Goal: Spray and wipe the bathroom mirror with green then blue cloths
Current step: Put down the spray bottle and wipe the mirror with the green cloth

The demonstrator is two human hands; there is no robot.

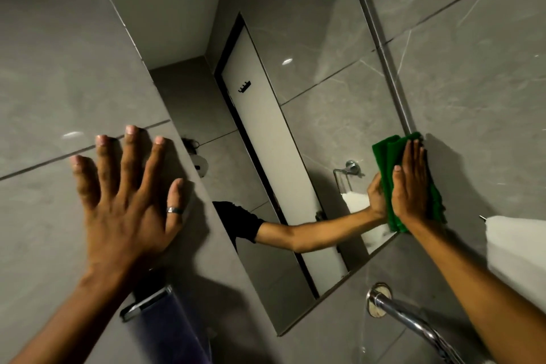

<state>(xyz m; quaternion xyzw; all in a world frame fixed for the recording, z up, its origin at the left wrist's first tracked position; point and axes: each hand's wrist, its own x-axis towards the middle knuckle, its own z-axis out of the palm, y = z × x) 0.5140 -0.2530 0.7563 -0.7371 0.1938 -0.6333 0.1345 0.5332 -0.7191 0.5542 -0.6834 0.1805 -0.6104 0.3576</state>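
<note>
The long bathroom mirror (266,133) is set into the grey tiled wall and runs diagonally across the view. My right hand (410,186) lies flat on a folded green cloth (387,151), pressing it against the mirror's right edge near the lower corner. The mirror reflects that arm and the cloth. My left hand (127,195) is spread flat on the wall tile left of the mirror, holding nothing, with a ring on the thumb. No blue cloth or spray bottle can be made out.
A chrome tap spout (404,316) juts from the wall below the mirror. A dark blue object with a metal rim (159,325) hangs under my left wrist. Something white (517,248) sits at the right edge. The mirror reflects a door with hooks.
</note>
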